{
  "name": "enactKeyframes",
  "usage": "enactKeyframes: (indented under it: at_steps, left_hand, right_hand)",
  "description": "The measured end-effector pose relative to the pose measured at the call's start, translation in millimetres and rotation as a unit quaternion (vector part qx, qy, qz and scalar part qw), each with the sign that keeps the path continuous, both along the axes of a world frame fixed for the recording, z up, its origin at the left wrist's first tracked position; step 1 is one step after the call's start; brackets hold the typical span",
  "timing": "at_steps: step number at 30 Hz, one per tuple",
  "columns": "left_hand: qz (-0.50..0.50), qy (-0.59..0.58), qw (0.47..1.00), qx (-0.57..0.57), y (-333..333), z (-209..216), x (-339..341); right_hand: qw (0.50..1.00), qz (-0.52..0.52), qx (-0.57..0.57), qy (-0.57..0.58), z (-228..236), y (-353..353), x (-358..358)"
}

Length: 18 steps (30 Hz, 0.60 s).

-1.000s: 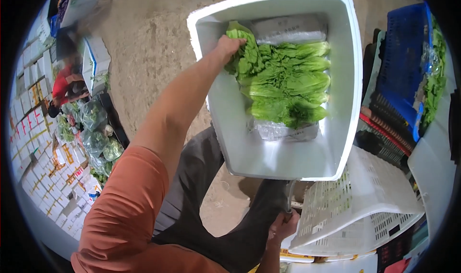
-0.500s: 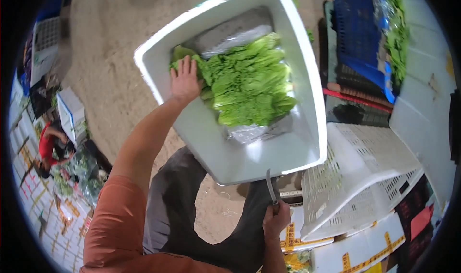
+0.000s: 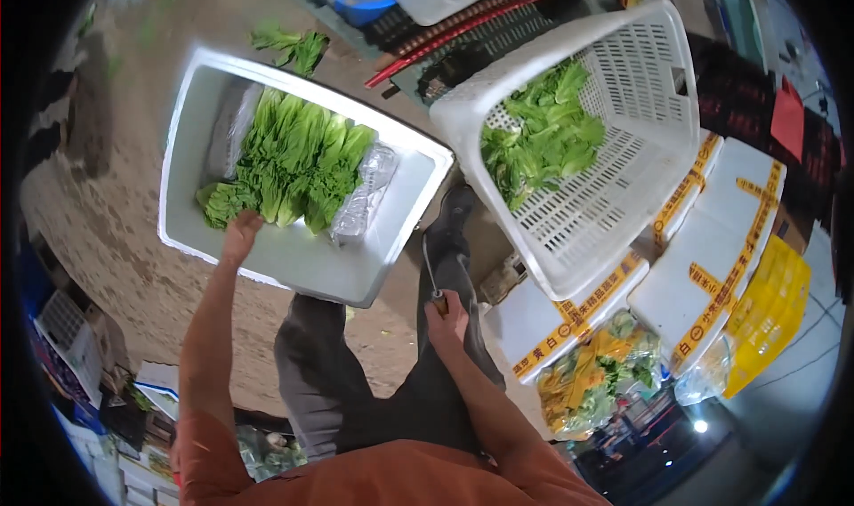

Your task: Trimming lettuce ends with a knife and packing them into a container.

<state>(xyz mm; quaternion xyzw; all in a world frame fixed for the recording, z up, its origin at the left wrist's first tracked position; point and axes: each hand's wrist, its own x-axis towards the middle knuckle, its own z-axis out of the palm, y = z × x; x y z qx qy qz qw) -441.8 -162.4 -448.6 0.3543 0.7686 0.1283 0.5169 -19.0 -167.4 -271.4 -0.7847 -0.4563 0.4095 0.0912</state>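
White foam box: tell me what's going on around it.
Leafy green heads lie side by side in the white foam box. The person's left hand reaches in and touches the leaves at the lower left; how firmly it grips cannot be told. The right hand holds a thin-bladed knife outside the box. To the right, a white slotted basket holds loose leaves.

Open white foam box (image 3: 405,199), open side up on the bare ground, its long sides slanting down to the right; inside, bright green leafy lettuce (image 3: 294,154) lies side by side, the left hand (image 3: 244,228) touching its lower-left leaves; a thin, curved knife (image 3: 432,279), gripped by its brownish handle in the right hand (image 3: 447,317), points away from the body.
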Motion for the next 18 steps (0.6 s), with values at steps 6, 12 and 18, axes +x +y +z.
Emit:
enactKeyframes:
  at_steps: [6, 12, 18]
  left_hand:
    - [0.152, -0.156, 0.976, 0.004, 101, 121, 180]
    - [0.139, -0.266, 0.954, -0.014, 173, 185, 350]
    - [0.044, -0.170, 0.974, -0.141, 190, 212, 370]
  right_hand:
    - [0.975, -0.157, 0.007, 0.156, 33, 47, 19]
    - [0.934, -0.232, 0.081, 0.260, 57, 89, 114]
    - [0.935, -0.261, 0.166, 0.176, 79, 85, 218]
